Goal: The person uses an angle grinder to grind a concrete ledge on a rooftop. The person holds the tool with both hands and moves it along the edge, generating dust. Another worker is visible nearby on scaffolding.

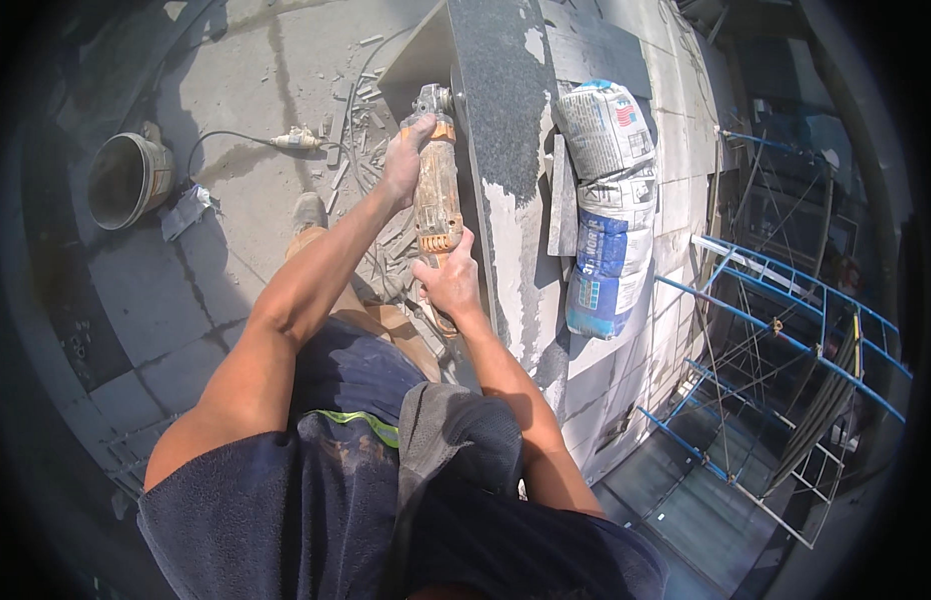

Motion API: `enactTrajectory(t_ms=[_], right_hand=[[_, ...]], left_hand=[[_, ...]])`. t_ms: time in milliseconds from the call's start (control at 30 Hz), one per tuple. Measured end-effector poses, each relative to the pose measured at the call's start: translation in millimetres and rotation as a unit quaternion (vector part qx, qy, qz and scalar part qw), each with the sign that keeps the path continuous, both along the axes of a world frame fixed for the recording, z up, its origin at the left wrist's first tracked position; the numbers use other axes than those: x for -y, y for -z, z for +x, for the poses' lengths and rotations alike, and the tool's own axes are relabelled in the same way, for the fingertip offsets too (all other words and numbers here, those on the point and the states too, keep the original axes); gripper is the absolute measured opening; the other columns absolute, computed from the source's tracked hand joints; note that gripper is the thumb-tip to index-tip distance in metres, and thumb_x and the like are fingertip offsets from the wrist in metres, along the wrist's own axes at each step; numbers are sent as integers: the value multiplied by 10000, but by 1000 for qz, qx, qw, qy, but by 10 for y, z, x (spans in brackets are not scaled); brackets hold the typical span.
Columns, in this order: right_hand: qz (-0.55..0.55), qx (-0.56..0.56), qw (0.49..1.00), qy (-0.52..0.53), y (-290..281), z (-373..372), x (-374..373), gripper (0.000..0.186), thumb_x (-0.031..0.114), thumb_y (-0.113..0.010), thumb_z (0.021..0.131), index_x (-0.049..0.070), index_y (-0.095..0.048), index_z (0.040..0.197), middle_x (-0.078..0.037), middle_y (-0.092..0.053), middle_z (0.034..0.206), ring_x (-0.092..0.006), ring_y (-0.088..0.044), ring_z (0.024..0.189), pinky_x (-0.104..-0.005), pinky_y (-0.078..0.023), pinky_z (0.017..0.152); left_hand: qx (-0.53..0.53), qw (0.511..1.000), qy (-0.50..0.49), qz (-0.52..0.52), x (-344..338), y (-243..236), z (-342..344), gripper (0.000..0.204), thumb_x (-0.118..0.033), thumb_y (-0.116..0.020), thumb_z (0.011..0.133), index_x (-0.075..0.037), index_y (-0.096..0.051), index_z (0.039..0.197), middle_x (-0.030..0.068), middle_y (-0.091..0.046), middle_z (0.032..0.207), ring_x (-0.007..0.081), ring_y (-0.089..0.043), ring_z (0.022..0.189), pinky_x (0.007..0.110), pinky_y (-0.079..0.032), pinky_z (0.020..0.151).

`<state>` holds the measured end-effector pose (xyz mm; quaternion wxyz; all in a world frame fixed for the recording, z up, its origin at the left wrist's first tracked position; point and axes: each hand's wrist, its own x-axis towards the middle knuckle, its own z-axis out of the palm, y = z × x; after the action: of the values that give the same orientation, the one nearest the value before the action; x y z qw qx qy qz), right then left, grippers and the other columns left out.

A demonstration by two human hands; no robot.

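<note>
My left hand (pixel 406 160) is closed around the front of a dusty orange-and-grey angle grinder (pixel 436 190), just behind its metal head. My right hand (pixel 451 275) grips the rear end of the tool lower down. The grinder head lies against the left edge of a speckled grey stone slab (pixel 501 90), whose surface is partly streaked white. A cable (pixel 358 100) runs across the floor beside the tool; I cannot make out whether the disc is touching the stone.
Bags (pixel 611 200) lie on a ledge at right, beyond which blue scaffolding (pixel 776 320) stands over a drop. At left are a bucket (pixel 131 180), a plug connection (pixel 296 137) and crumpled packaging (pixel 186 210). Stone offcuts (pixel 341 130) and my boot (pixel 308 210) are on the paved floor.
</note>
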<state>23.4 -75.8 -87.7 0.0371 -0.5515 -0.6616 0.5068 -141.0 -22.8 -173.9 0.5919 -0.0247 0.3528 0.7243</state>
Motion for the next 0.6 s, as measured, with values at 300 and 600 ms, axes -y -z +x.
enactTrajectory(t_ms=[300, 600], right_hand=[[-8, 22, 1000, -5, 5, -262, -256, 729, 100, -740, 787, -76, -271, 1316, -215, -692, 894, -246, -690, 570, -349, -574, 500], [-12, 8, 1000, -3, 50, 42, 5, 798, 91, -733, 787, -66, -219, 1376, -227, -698, 861, -289, -696, 576, -383, -581, 526]], left_hand=[[23, 1000, -14, 6, -263, 117, -232, 510, -512, -606, 964, -37, -599, 1151, 105, -658, 824, 229, -690, 622, 374, -610, 552], [3, 1000, -4, -19, 22, -60, 15, 495, -493, -599, 972, -22, -592, 1125, 108, -651, 805, 228, -680, 602, 367, -597, 530]])
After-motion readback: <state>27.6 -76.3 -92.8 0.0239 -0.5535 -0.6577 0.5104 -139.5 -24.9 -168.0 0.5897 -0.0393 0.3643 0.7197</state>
